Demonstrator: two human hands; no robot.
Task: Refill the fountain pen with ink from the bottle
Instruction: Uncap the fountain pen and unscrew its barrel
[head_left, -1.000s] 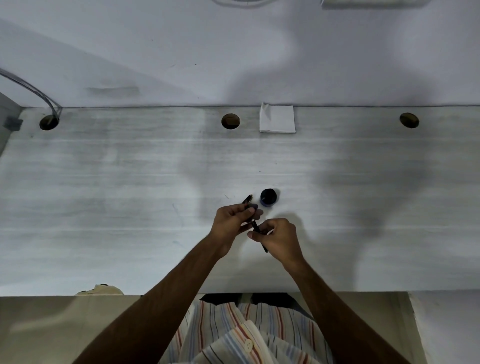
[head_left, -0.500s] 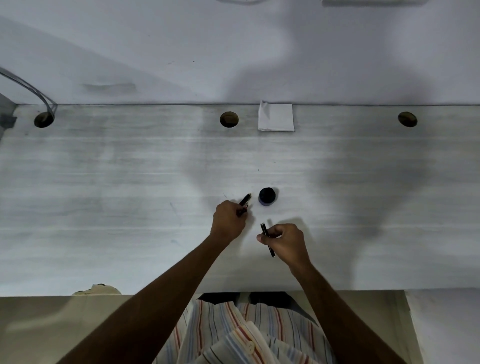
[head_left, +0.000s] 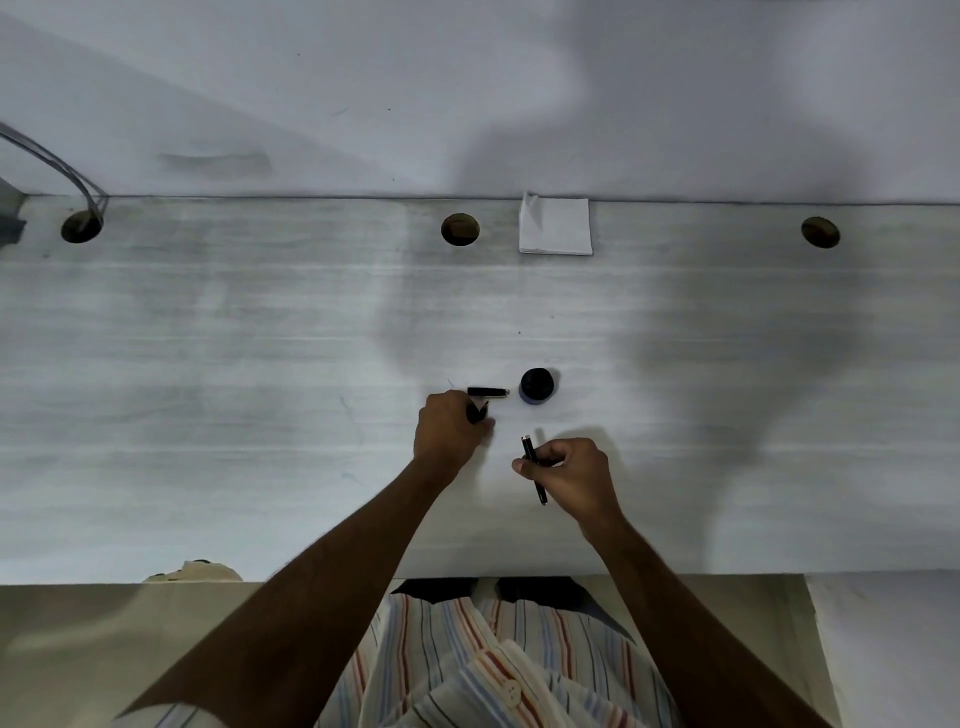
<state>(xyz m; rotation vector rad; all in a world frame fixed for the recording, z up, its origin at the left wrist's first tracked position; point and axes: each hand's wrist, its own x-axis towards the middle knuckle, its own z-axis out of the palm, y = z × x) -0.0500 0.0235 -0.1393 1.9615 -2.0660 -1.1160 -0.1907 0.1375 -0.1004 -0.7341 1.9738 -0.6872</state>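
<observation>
Hands work over a pale, grey-streaked wooden desk seen from above. The right hand is curled shut around a slim black fountain pen section, pinching it between thumb and forefinger so that its upper end with a thin metal ring points away from the body and its lower end sticks out below the fingers toward the desk's near edge. The left hand sits knuckles-up just to the left, fingers folded down around a small dark piece that shows only partly past the fingertips; what that piece is cannot be told. Just beyond the left hand a short black pen part with a metal trim ring lies flat on the desk, lengthwise left to right, free of both hands. Immediately right of it stands the small round ink bottle with a black cap and blue base, cap on, near but not touching the pen part. Farther back, close to the wall, a folded white paper tissue lies beside a round cable hole; two more holes sit far left and far right, with grey cables running into the left one. A striped shirt fills the bottom of the view.
</observation>
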